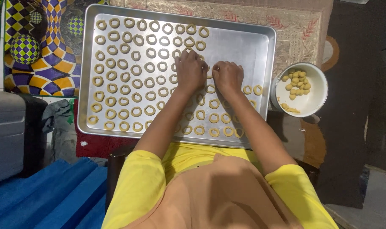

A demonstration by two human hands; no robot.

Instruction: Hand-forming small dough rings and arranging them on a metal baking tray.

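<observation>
Clearly the work in hand is shaping small dough rings and laying them out in rows: the metal tray [261, 36] fills the upper middle of the frame, and the finished dough rings [116, 76] cover its left and centre, while the upper right part is bare. Just right of centre the left hand [190, 70] is curled knuckles-up, fingers bent down onto the tray, and the right hand [228, 76] sits just beside it in the same curl; they seem to pinch one dough piece [209, 74] between their fingertips, though the grip is mostly hidden. Judging by this, the next move calls for closing that loop neatly and setting it in line. At the right edge a white bowl [318, 99] holds dough lumps [297, 80]
</observation>
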